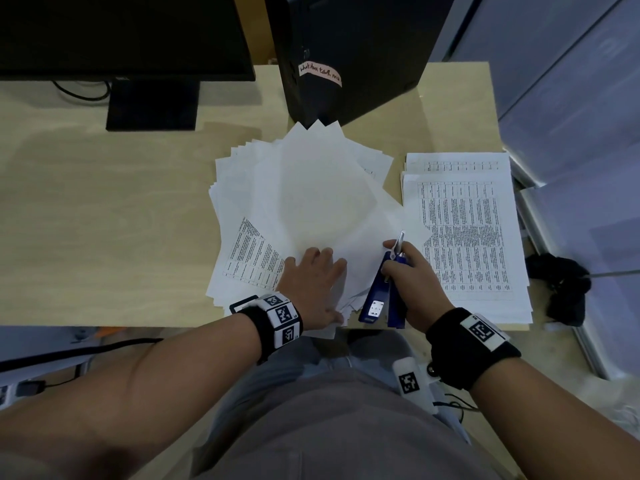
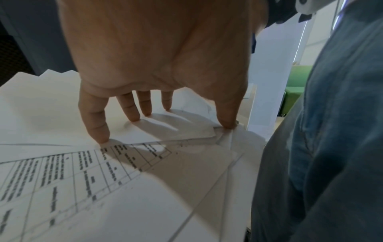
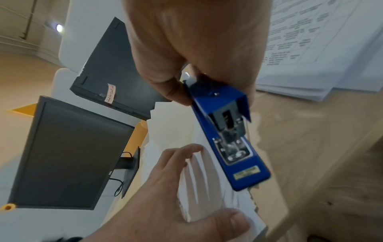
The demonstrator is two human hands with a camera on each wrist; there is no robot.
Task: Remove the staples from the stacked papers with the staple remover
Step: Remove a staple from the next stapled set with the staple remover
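A fanned pile of white papers (image 1: 311,188) lies on the wooden desk (image 1: 104,209), blank sides mostly up. My left hand (image 1: 320,263) rests on its near corner, fingers spread and straight, fingertips (image 2: 103,137) and thumb pressing the sheets (image 2: 62,117). My right hand (image 1: 408,271) grips a blue staple remover shaped like a stapler (image 1: 375,299) just right of that corner. Its metal tip points away from me past my thumb; its body hangs over the desk edge. In the right wrist view the blue tool (image 3: 228,131) is held beside the paper corner (image 3: 199,172). No staple shows.
A second neat stack of printed tables (image 1: 464,230) lies to the right. A black monitor (image 1: 121,32) on its stand stands at the back left, a black computer tower (image 1: 346,46) behind the papers. A dark cloth (image 1: 561,285) lies past the desk's right edge.
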